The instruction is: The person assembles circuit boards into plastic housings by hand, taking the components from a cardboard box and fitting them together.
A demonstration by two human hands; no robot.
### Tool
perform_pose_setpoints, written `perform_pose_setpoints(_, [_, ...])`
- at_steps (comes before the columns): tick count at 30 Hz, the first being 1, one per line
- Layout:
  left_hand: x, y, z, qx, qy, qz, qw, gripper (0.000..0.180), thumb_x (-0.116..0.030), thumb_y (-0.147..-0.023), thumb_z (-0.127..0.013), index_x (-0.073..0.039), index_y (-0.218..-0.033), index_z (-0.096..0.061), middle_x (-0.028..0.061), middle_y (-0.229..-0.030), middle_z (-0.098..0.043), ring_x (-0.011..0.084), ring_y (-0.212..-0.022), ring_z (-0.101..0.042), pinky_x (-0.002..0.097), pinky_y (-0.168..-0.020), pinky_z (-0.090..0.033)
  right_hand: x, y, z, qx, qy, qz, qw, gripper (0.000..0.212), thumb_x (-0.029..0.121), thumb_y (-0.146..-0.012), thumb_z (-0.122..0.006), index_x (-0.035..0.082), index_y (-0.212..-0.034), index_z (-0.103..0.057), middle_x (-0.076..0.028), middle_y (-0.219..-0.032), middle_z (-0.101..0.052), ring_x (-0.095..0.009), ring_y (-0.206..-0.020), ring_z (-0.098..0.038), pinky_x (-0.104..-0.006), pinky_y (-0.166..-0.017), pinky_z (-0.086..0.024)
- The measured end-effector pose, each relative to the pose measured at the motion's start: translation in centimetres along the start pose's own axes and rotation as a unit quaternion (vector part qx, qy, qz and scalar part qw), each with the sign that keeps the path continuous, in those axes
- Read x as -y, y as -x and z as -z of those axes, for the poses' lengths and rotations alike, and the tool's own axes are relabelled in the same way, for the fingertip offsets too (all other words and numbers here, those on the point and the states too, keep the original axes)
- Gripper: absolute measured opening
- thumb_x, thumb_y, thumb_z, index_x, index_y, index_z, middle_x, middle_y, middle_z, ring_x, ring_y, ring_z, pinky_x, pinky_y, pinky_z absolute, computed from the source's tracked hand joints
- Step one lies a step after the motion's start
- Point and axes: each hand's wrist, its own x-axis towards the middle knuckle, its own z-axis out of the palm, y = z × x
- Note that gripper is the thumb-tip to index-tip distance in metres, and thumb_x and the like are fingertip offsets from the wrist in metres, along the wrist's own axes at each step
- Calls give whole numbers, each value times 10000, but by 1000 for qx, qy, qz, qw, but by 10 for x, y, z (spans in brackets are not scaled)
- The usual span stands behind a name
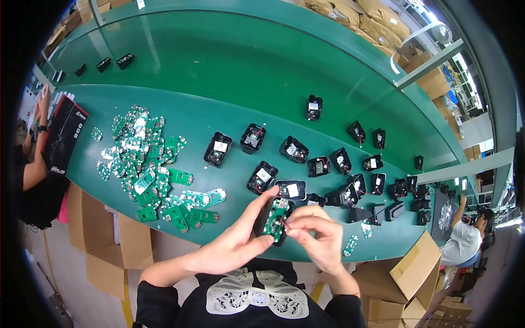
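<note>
A green rectangular circuit board (275, 216) is held low in front of the person's chest, above the near edge of the table, with a dark plastic casing (260, 218) showing around its sides. The left hand (236, 245) grips the board and casing from the left, its thumb on the near end and its fingers stretched along toward the far end. A thin red-and-black wire (283, 222) stands up at the board's right side, and the right hand (317, 234) pinches it between thumb and fingertips, the other fingers curled.

Just beyond the board sits an open black housing with a white rectangle inside (292, 189). More open black plastic housings (253, 138) stand scattered across the middle and right of the smooth green table (188, 116), many with red wires sticking out. To the left lies a loose heap of green circuit boards (143, 158). A flat black box with red edges (65, 134) rests at the table's left end, near another person's hands (42, 106). Behind the table runs a wide green strip (219, 60) carrying a few more housings. Open brown cardboard boxes (104, 270) stand below the near edge on both sides. At far right sits a person in a white top (462, 240).
</note>
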Motion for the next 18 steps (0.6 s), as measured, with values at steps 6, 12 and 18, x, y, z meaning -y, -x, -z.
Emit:
perform_pose_setpoints(6, [3, 6, -10, -16, -3, 6, 1000, 744, 71, -837, -439, -77, -1398, 28, 123, -1393, -120, 64, -861, -406, 196, -610, -389, -16, 5, -2, -4, -118, -67, 991, 138, 32, -755, -666, 12, -891, -656, -6, -859, -411, -73, -757, -418, -180, -603, -347])
perform_pose_setpoints(12, [3, 5, -16, -11, -19, 11, 1000, 748, 51, -845, -449, -76, -1396, 40, 157, -1360, -165, 112, -938, -414, 215, -645, -416, -17, 6, -3, -30, -59, -11, 998, 134, 31, -728, -685, 23, -861, -671, -3, -822, -412, -90, -733, -413, -195, -597, -335])
perform_pose_setpoints(18, [4, 5, -17, -10, 9, 12, 1000, 746, 12, -853, -463, -72, -1393, 45, 172, -1330, -197, 166, -1021, -412, 248, -725, -438, -15, 7, -1, -71, 81, 55, 993, 155, 78, -671, -731, 79, -824, -704, 8, -752, -412, -107, -681, -391, -229, -587, -305])
